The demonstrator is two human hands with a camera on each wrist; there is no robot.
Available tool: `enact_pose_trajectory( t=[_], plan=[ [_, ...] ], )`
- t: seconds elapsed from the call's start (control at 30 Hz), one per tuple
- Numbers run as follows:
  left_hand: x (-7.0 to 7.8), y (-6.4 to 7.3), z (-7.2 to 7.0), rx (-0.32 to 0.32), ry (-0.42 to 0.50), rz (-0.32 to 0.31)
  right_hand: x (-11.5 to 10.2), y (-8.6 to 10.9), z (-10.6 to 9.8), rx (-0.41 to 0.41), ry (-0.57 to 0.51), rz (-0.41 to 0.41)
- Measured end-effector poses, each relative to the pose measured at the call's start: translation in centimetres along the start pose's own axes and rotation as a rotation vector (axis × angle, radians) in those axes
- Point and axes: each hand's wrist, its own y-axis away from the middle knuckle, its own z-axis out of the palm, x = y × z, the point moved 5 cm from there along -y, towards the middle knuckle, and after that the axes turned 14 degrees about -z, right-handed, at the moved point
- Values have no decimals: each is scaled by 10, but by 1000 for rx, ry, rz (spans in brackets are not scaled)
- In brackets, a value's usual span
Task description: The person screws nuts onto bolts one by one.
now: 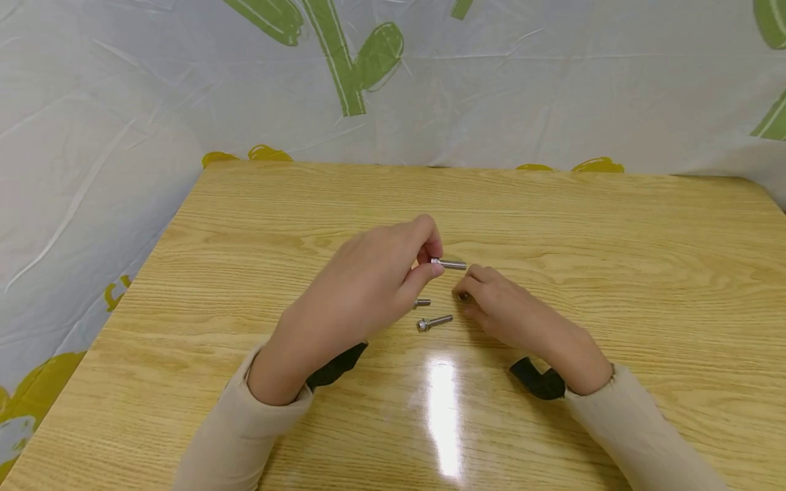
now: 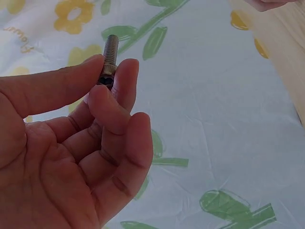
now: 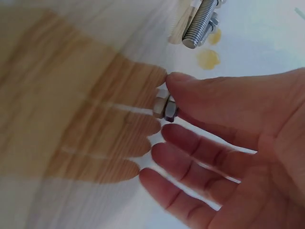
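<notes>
Thumb and fingertips of my left hand [image 1: 362, 279] pinch a metal bolt [image 1: 453, 264] by its head, above the table. In the left wrist view the threaded end of this bolt [image 2: 110, 50] points up from the fingertips. My right hand [image 1: 512, 307] is lower, at the tabletop, with fingertips down on the wood. Between its thumb and index finger is a small metal nut [image 3: 170, 109], flat against the table. Two more bolts lie between the hands: one with a washer-like collar [image 1: 434, 322], and a shorter-looking bolt [image 1: 424, 302] partly hidden behind the left hand.
The wood-grain table [image 1: 645, 273] has a bright light reflection near its front. Behind it and at the left hangs a white cloth [image 1: 491, 102] with green leaves and yellow flowers. Black straps [image 1: 338, 366] are at both wrists, below beige sleeves.
</notes>
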Motion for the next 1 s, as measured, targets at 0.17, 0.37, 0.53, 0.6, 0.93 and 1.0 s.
enact_pose_trajectory(
  t=[0.17, 0.37, 0.53, 0.6, 0.93, 1.0],
  plan=[
    [0, -1, 2, 14, 5, 25, 2, 1, 3, -24, 7, 27],
    [-1, -1, 5, 22, 43, 49, 4, 2, 5, -92, -59, 107],
    [1, -1, 4, 35, 83, 71, 2, 3, 4, -70, -47, 94],
    [1, -1, 5, 34, 104, 79, 2, 3, 3, -55, -42, 77],
    [-1, -3, 9, 2, 191, 94, 7, 6, 5, -84, -150, 138],
    [-1, -4, 10, -9, 202, 94, 8, 5, 4, -75, -172, 148]
  ],
)
